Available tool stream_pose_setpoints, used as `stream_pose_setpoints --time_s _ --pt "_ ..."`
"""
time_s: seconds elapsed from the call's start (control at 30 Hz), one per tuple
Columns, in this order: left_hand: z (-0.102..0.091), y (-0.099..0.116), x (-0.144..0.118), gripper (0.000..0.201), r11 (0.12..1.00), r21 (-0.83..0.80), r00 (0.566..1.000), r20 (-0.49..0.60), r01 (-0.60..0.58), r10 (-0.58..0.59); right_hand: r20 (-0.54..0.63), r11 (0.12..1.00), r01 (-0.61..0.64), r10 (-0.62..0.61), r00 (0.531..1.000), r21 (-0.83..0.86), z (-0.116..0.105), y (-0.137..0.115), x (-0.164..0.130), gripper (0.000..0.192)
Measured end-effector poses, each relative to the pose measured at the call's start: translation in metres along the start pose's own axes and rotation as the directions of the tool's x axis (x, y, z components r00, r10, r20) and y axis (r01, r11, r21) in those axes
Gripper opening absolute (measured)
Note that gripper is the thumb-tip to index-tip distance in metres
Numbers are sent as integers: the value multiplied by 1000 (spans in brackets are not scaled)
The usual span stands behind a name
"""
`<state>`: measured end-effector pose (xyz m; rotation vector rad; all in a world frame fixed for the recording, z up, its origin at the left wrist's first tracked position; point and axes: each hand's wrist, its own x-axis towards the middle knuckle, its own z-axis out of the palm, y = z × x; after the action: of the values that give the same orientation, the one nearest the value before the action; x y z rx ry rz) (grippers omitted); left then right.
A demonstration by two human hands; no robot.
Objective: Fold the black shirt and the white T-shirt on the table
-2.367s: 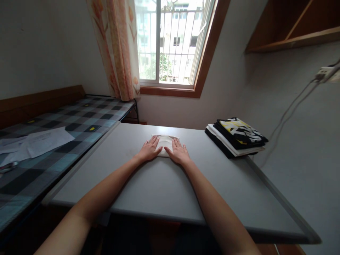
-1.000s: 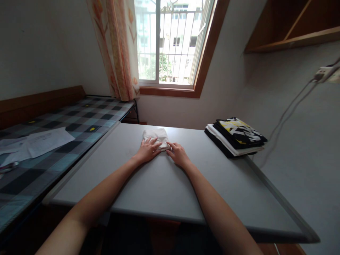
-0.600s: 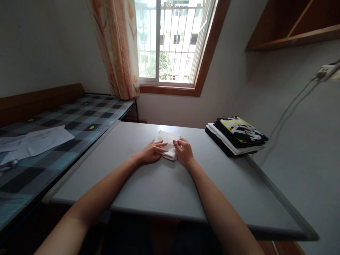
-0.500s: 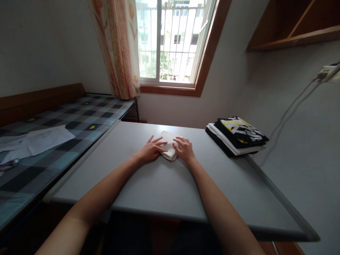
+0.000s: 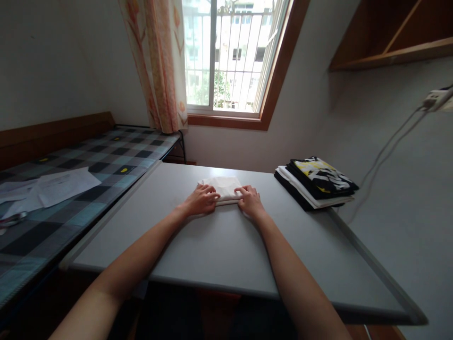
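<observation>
White cloth (image 5: 224, 183), folded into a low, soft bundle, lies on the pale counter (image 5: 212, 245) at twelve o'clock from us, toward the far edge and below the window (image 5: 233, 56). Our hands are apart, one at each end of it: the left hand (image 5: 201, 200) curls over the nine o'clock end, the right hand (image 5: 251, 200) over the three o'clock end, both clasping the near corners. We cannot see how far the thumbs reach underneath.

If the hands pulled unevenly, the layers could slide and leave the bundle skewed; lifting by the top layer alone could let the fold fall open. Its corner at about ten o'clock already looks ruffled, and a crease there could set if pressed down.

The bundle's long axis appears to run from nine to three o'clock, across our view. Its layered near edge faces us at six; we cannot tell which end of the garment points where. Toward two o'clock, well apart, sits a stack of folded clothes (image 5: 316, 182). At ten, a checked bed (image 5: 141, 147) stands beside the counter.
</observation>
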<state>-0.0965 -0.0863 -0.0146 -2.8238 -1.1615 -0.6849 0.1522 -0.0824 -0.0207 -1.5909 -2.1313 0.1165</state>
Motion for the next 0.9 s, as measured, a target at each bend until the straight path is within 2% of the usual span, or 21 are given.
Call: stream_pose_setpoints --time_s 0.1,0.27,0.4,0.5,0.73,0.9 --pt "2 -1 -1 40 997 63 999 -4 49 -49 -5 999 10 -10 1000 -44 -4 4 0 38" --pt "6 -7 -1 24 979 143 990 -30 144 -141 1 998 41 -41 999 -42 -5 0 2 20" --pt "6 -10 -1 20 958 170 971 -105 232 -216 39 991 129 -128 991 -41 -2 -2 1 25" --pt "6 -9 -2 18 959 175 972 -117 222 -203 62 986 160 -157 986 -41 1 -3 -2 31" --pt "12 -5 -1 13 953 237 978 -131 187 -160 77 963 206 -195 978 -171 -4 -20 -4 21" --pt "12 0 1 8 946 291 986 -123 143 -111 68 946 186 -174 982 -265 -6 -28 -6 17"
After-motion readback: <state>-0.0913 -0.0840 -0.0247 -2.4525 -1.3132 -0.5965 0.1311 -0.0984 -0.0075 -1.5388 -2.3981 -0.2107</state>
